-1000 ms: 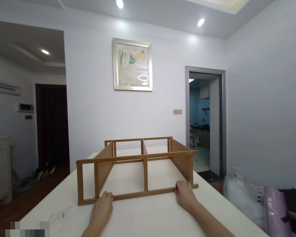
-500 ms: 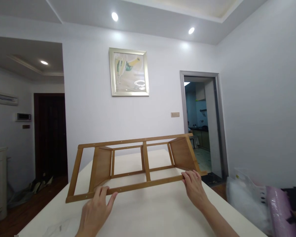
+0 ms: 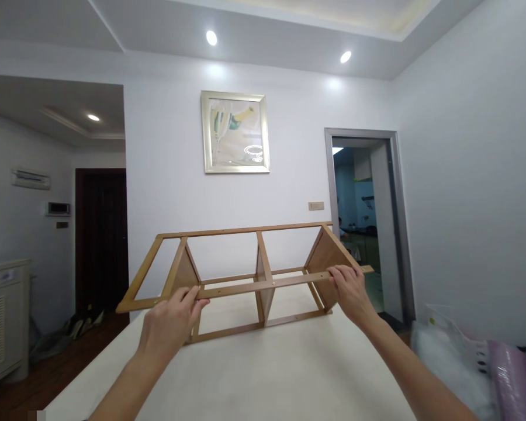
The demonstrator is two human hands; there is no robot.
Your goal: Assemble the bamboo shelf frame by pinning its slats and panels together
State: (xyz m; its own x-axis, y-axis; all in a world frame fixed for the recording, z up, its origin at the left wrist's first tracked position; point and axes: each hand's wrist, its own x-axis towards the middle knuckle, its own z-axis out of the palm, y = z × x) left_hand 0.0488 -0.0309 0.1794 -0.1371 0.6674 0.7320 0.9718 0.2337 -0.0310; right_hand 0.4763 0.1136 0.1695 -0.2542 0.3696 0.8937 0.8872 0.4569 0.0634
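A long wooden rack frame (image 3: 263,275) of thin bars and two slanted side panels rests tilted on the white table (image 3: 272,368), its near top rail raised. My left hand (image 3: 170,318) grips that near rail toward its left end, fingers curled over it. My right hand (image 3: 350,289) grips the same rail near the right panel, fingers wrapped on top. The rack's lower bar touches the tabletop in front of my hands.
Clear plastic bags and a pink roll (image 3: 504,368) lie at the table's right. A framed picture (image 3: 235,132) hangs on the far wall. An open doorway (image 3: 363,222) is at the right, a dark door (image 3: 100,240) and a white unit (image 3: 4,316) at the left.
Both hands lifted the near rail off the table and tipped the rack away from me, so it went from lying flat to standing tilted on its lower bar.
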